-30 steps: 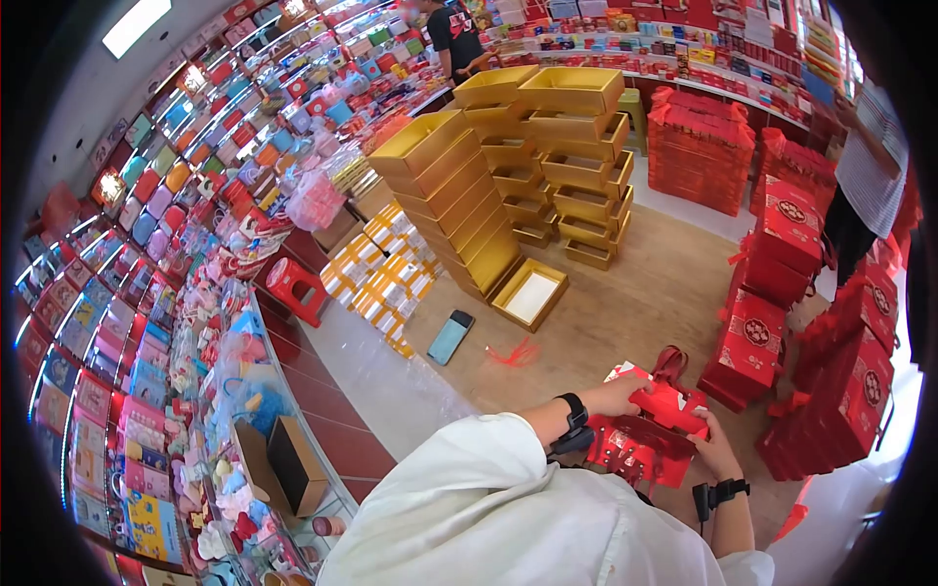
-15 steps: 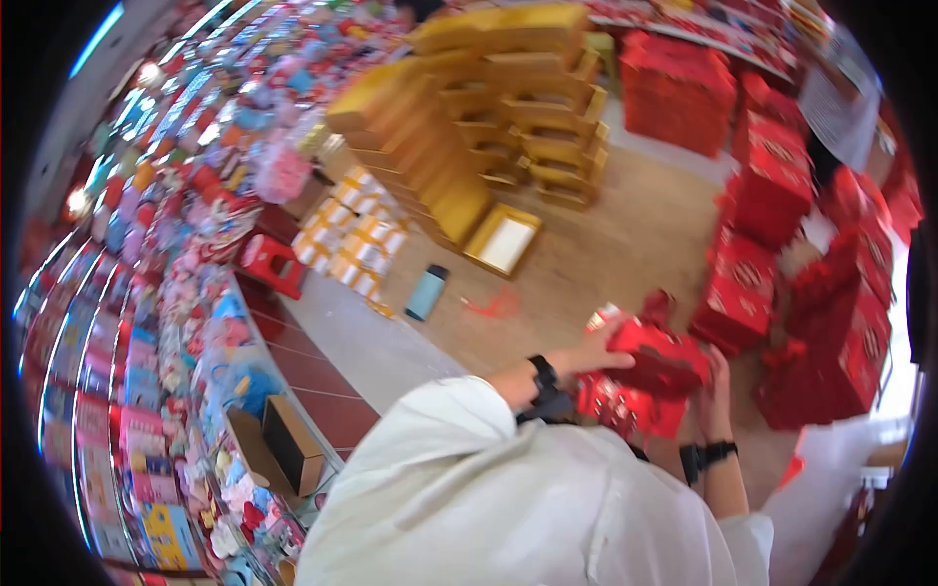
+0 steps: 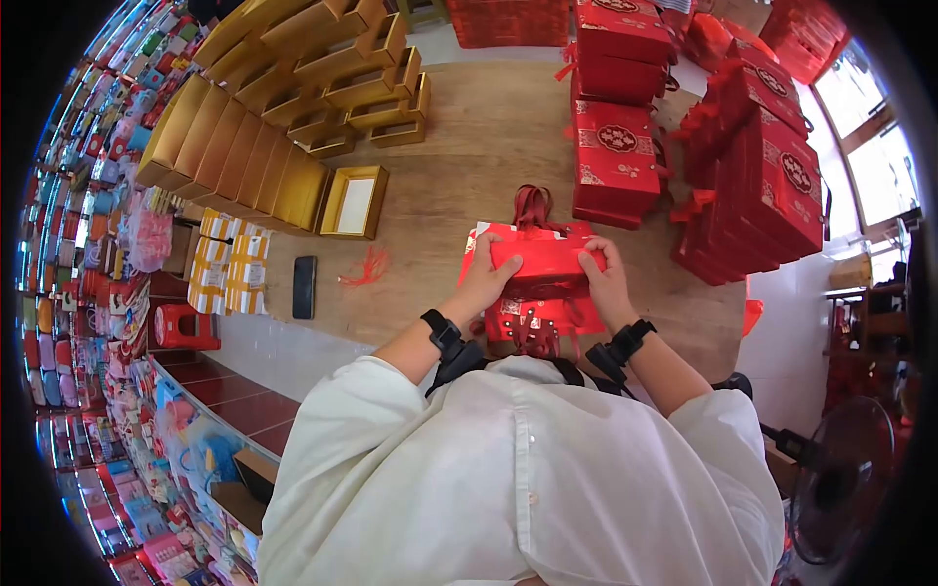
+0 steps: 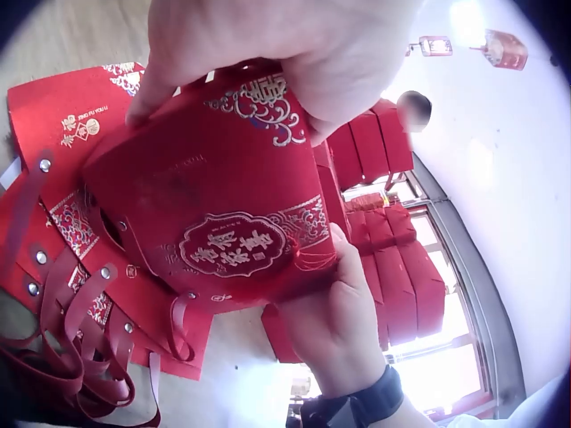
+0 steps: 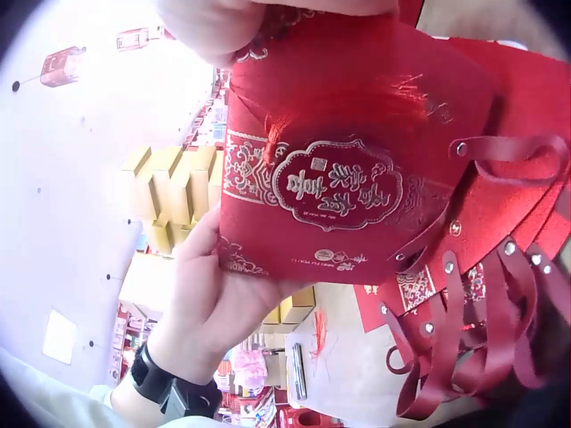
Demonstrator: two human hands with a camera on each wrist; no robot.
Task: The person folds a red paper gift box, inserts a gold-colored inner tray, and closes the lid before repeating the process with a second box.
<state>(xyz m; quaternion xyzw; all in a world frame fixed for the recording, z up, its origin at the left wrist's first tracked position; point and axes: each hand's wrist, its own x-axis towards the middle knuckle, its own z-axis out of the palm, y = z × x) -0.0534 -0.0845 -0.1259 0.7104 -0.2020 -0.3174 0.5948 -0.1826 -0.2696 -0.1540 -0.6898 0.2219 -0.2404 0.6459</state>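
Observation:
Both hands hold a red gift box (image 3: 540,264) with silver and gold printing close over the table's near edge. My left hand (image 3: 486,278) grips its left end, the thumb lying on the near face. At the right end my right hand (image 3: 608,283) grips it with thumb and fingers. In the right wrist view the box's printed panel (image 5: 339,192) shows a framed emblem and red tassel threads (image 5: 401,98). Around and beneath it lie flat red box sheets (image 4: 76,116) with dark red ribbon handles (image 5: 486,330) fixed by metal studs.
Gold box trays (image 3: 234,146) stand stacked at the back left of the wooden table (image 3: 459,127), one tray (image 3: 354,202) lying beside them. A phone (image 3: 305,287) and loose red threads (image 3: 366,267) lie nearer. Stacked red boxes (image 3: 616,156) fill the right side; a fan (image 3: 842,479) stands lower right.
The head view has swung right, and the hands now appear central. The red gift box, tilted with its folds showing earlier, now presents a smoother, level face between both hands.

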